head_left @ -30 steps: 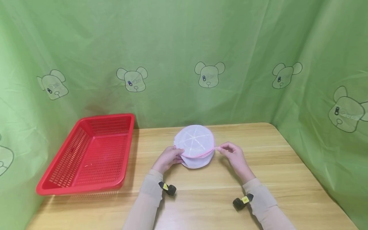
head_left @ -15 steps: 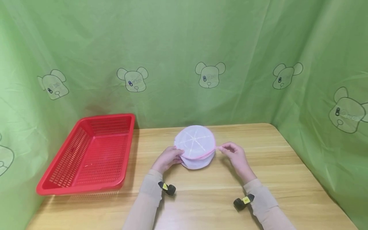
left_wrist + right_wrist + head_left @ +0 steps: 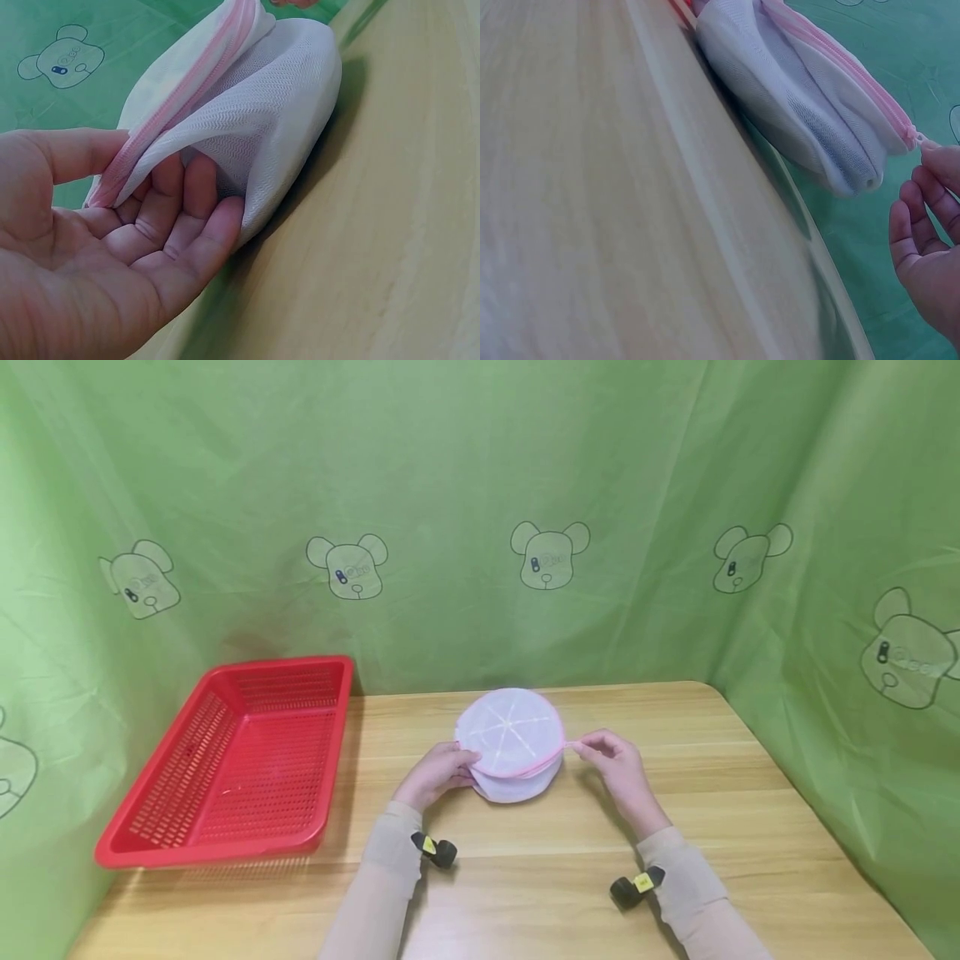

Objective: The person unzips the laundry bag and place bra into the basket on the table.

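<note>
A round, white mesh laundry bag [image 3: 510, 731] with a pink zipper [image 3: 847, 64] stands on the table, its flat stitched top tilted toward me. At its left side my left hand [image 3: 442, 772] holds the bag. In the left wrist view the thumb of that hand [image 3: 97, 240] presses on the pink zipper band, and the other fingers curl under it against the mesh. On the bag's right my right hand [image 3: 615, 768] pinches the small zipper pull [image 3: 921, 139] between thumb and forefinger. Its remaining fingers are loosely bent, apart from the bag.
A red plastic basket [image 3: 326, 777] with slotted walls stands on the left of the wooden table [image 3: 525, 868]. Green cloth [image 3: 450, 460] printed with bear faces hangs behind and along both sides. A small black camera is strapped to each wrist.
The bag and my right hand have shifted very slightly to the right in the head view. Both hands keep the same hold throughout.
</note>
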Motion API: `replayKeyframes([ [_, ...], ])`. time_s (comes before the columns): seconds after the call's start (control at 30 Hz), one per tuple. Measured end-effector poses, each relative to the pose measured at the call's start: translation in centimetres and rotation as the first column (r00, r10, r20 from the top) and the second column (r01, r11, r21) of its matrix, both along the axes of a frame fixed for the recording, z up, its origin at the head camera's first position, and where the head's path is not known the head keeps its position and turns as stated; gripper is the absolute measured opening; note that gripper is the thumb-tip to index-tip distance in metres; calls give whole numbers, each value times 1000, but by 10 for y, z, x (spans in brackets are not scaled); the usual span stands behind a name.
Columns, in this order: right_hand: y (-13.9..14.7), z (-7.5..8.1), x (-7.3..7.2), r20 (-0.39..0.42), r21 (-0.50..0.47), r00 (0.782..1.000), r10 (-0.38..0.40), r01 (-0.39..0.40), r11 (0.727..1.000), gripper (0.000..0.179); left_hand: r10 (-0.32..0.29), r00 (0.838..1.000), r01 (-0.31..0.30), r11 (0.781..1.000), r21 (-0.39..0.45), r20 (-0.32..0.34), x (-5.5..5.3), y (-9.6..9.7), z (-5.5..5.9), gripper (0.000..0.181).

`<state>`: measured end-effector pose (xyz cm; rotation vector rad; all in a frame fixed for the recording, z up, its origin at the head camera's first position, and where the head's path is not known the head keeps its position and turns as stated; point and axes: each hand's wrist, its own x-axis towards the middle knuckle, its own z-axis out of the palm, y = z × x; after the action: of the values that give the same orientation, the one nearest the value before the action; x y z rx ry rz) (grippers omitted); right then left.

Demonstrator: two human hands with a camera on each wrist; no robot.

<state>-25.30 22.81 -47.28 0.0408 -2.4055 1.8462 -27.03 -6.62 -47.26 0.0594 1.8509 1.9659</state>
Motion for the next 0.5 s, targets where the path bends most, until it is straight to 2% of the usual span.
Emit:
replayKeyframes([
  [0.2, 0, 1, 2, 10, -16, 1000, 8, -8, 1000, 35, -2, 1000, 2, 1000, -8, -16, 0, 0, -1, 28],
  [0.5, 0, 1, 1, 5, -20, 999, 41, -41, 999, 36, 32, 999, -33, 998, -59, -14, -1, -2, 0, 37],
])
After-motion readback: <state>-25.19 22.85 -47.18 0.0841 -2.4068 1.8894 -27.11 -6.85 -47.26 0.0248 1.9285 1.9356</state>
